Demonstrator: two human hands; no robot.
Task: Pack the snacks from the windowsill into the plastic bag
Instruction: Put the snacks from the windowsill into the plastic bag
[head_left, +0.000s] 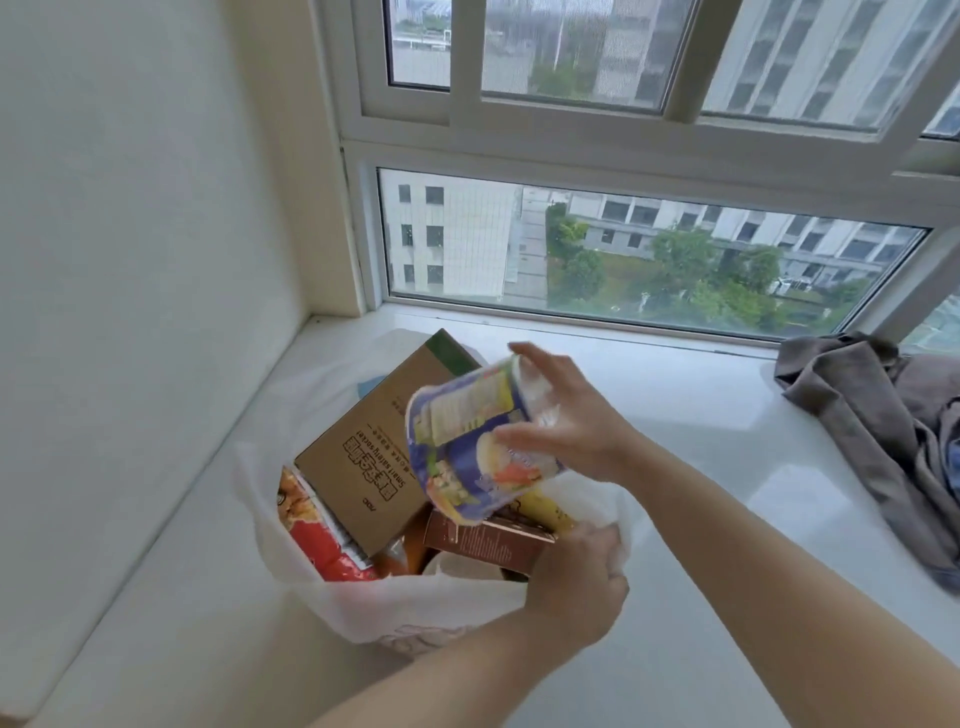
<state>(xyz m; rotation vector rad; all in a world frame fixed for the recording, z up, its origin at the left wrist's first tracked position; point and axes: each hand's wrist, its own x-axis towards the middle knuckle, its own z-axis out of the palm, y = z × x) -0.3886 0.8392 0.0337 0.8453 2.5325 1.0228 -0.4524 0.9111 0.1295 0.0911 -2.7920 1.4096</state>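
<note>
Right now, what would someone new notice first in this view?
Probably the purple noodle bowl, tilted in the right hand above the open white plastic bag at centre. The left hand holds the bag's edge; a brown cardboard box sticks out of it. Grey clothing lies at right.

I'm tilting a purple noodle bowl (478, 441) over the open white plastic bag (395, 608), already holding boxes and packets.

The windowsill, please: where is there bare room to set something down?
The windowsill is bare between the plastic bag and the grey cloth, and along the window. The bag is crowded: brown box, red packet.
</note>
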